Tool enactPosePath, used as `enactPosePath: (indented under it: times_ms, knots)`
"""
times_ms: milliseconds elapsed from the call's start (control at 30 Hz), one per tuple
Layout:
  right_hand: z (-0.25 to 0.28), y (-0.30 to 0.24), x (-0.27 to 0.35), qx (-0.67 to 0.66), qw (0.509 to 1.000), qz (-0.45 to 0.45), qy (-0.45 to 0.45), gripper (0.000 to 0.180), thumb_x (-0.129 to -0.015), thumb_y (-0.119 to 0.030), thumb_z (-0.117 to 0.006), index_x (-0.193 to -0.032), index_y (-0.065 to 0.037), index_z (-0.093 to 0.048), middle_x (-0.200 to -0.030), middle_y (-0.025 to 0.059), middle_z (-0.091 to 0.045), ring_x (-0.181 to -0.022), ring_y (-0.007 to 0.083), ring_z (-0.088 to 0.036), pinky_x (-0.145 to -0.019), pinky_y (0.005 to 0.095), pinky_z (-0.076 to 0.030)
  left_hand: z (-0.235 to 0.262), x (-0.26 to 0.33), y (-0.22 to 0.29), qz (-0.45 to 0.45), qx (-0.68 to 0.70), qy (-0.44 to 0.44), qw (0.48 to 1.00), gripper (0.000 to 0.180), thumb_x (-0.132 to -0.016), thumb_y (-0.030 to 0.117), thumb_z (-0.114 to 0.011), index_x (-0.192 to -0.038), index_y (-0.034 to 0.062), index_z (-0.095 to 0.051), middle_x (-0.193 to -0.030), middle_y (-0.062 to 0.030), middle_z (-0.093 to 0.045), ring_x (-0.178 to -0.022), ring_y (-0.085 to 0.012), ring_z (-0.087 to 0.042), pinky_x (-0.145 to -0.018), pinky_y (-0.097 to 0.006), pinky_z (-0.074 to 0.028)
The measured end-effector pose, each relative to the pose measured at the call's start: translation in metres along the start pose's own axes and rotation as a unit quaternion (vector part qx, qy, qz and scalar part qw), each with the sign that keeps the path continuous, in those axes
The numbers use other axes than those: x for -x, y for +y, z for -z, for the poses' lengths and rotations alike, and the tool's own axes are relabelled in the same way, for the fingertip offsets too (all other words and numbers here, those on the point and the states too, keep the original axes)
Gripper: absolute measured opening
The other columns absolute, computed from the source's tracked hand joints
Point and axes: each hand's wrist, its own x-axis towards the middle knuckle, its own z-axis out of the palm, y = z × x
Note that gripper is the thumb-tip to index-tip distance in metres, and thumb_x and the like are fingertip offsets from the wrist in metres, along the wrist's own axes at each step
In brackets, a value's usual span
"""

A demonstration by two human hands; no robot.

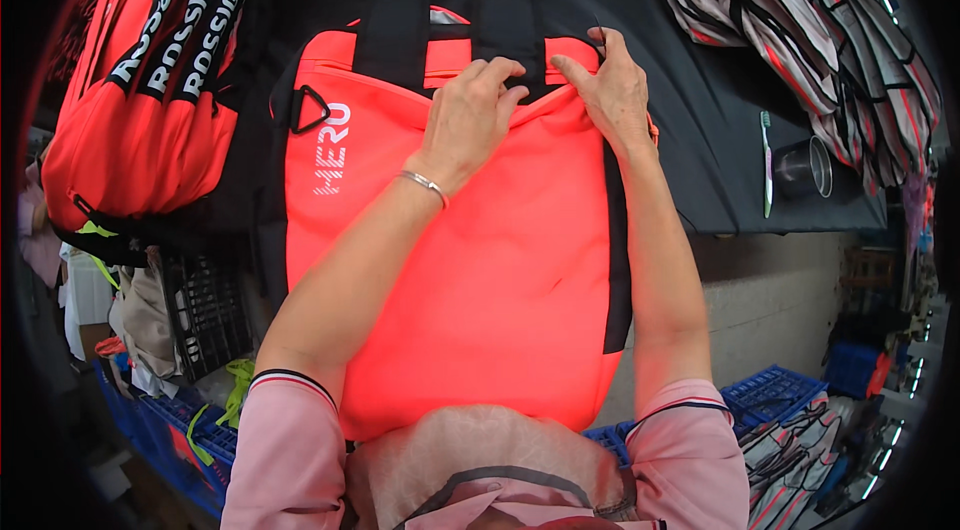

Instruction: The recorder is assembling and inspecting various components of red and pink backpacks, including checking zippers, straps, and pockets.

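Note:
A bright orange-red bag with black straps and black side trim lies on a dark table, hanging over its near edge toward me. My left hand, with a silver bracelet on the wrist, pinches the fabric at the bag's top opening near the middle. My right hand grips the same top edge just to the right, thumb and fingers closed on the cloth. Two black straps run away from the opening.
A stack of matching orange-red bags with black and white lettered straps sits at the left. Grey and orange pieces are piled at the far right. A metal cup and toothbrush stand nearby. Blue crates sit below.

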Motion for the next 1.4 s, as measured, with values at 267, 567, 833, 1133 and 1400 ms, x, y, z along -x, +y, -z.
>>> enactPosePath:
  times_ms: [267, 567, 833, 1133, 1400]
  knots:
    - [0.001, 0.003, 0.003, -0.038, 0.999, -0.011, 0.009, 0.058, -0.081, -0.031, -0.077, -0.12, 0.003, -0.052, -0.11, 0.0216, -0.067, -0.099, 0.0383, -0.066, -0.087, 0.0424, -0.05, -0.021, -0.01, -0.009, -0.08, -0.111, -0.024, 0.99, 0.016, -0.086, 0.018, -0.07, -0.099, 0.0096, -0.073, -0.077, -0.0036, -0.063, -0.064, -0.024, -0.064, -0.056, -0.033, -0.051]
    - [-0.004, 0.006, 0.004, -0.034, 0.999, 0.003, 0.021, 0.056, -0.082, -0.029, -0.076, -0.121, 0.003, -0.051, -0.116, 0.0217, -0.064, -0.101, 0.0388, -0.065, -0.089, 0.0419, -0.05, -0.028, -0.015, -0.011, -0.109, -0.164, -0.075, 0.978, 0.01, -0.093, 0.018, -0.061, -0.093, 0.0082, -0.059, -0.087, -0.0045, -0.059, -0.064, -0.0275, -0.062, -0.054, -0.038, -0.05]
    - [-0.003, 0.006, 0.006, -0.055, 0.998, -0.003, 0.004, 0.052, -0.086, -0.027, -0.072, -0.123, 0.003, -0.051, -0.117, 0.0215, -0.063, -0.106, 0.0363, -0.063, -0.092, 0.0401, -0.048, -0.018, 0.0, -0.017, 0.054, -0.007, -0.06, 0.997, 0.008, -0.095, 0.012, -0.053, -0.095, 0.0035, -0.052, -0.089, -0.0124, -0.058, -0.078, -0.0318, -0.06, -0.07, -0.042, -0.047]
    - [0.039, 0.002, -0.003, -0.095, 0.975, 0.2, -0.024, 0.034, -0.097, -0.012, -0.056, -0.131, -0.011, -0.057, -0.108, 0.013, -0.06, -0.094, 0.0303, -0.062, -0.083, 0.038, -0.051, -0.018, 0.0, -0.019, 0.051, 0.061, -0.008, 0.997, 0.011, -0.097, 0.011, -0.053, -0.094, 0.0003, -0.054, -0.085, -0.0126, -0.059, -0.074, -0.0266, -0.059, -0.07, -0.035, -0.047]
    - [0.045, -0.001, -0.027, 0.109, 0.912, 0.368, -0.145, 0.023, -0.087, -0.02, -0.067, -0.106, -0.008, -0.063, -0.094, 0.0064, -0.058, -0.086, 0.025, -0.057, -0.075, 0.036, -0.044, -0.017, -0.001, -0.014, 0.082, 0.068, -0.017, 0.994, 0.011, -0.096, 0.012, -0.053, -0.096, 0.001, -0.056, -0.085, -0.0115, -0.058, -0.072, -0.0244, -0.059, -0.068, -0.036, -0.047]
